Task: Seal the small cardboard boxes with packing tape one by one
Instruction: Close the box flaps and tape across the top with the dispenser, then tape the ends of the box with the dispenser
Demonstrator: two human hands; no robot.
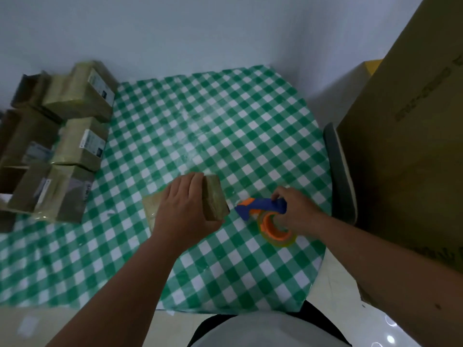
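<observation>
A small cardboard box (214, 200) lies on the green-and-white checked table (225, 126), near its front middle. My left hand (184, 209) grips the box from above, fingers over its far edge and thumb at its near right corner; most of its top is hidden by the hand. Just right of it, my right hand (295, 209) holds a blue-and-orange tape dispenser (263, 209) by its handle. Its roll of clear tape (276, 229) sits on an orange hub and rests on the table, a short gap from the box.
Several taped cardboard boxes (77, 96) with white labels are stacked along the table's left side. A very large cardboard carton (406, 146) stands at the right, with a dark chair back (338, 171) between it and the table.
</observation>
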